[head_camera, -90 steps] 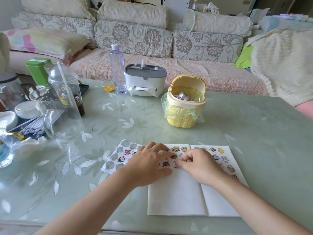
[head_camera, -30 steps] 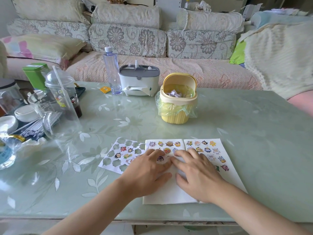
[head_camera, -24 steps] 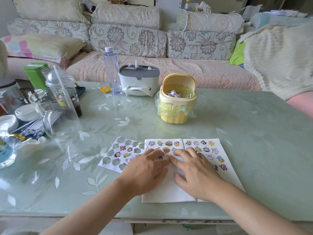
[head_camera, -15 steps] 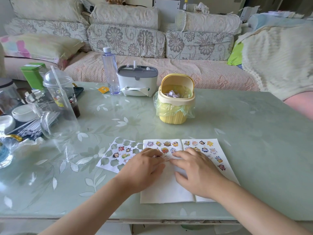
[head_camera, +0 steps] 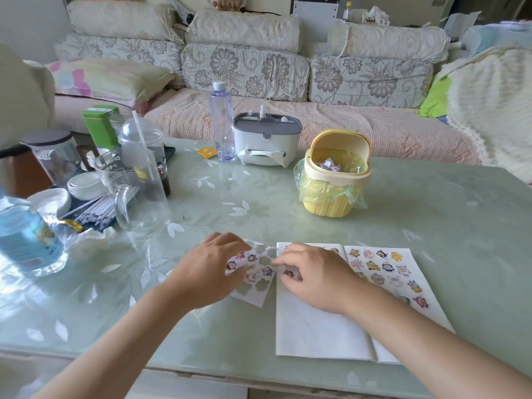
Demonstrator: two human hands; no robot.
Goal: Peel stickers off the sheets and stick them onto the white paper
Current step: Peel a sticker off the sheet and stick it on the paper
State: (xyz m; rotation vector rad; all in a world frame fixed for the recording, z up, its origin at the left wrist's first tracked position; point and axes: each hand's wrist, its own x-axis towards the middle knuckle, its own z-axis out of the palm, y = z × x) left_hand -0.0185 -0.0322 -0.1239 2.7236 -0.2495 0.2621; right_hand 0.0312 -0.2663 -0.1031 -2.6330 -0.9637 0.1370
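On the green table [head_camera: 431,214], seen from your head camera, the sticker sheet [head_camera: 254,273] sits just left of the white paper [head_camera: 316,326], with its right edge meeting the paper's left edge. The sheet is full of cut-out gaps and only a few stickers remain near its middle. Its long axis runs from the far side toward you, leaning slightly right, with the near corner pointing at the table's front edge.

Your left hand [head_camera: 208,273] grasps the sheet's left side, its fingers curled over it. Your right hand [head_camera: 315,280] rests on the paper, thumb and forefinger pinched together on the sheet's right edge. You cannot tell whether a sticker is between them.

The paper lies open like a booklet, long axis pointing away from you. Cartoon stickers [head_camera: 384,267] cover the far part of its right page.

A small yellow bin [head_camera: 335,182] stands well beyond the paper, with a tissue box [head_camera: 266,139] and a water bottle [head_camera: 222,122] farther back.
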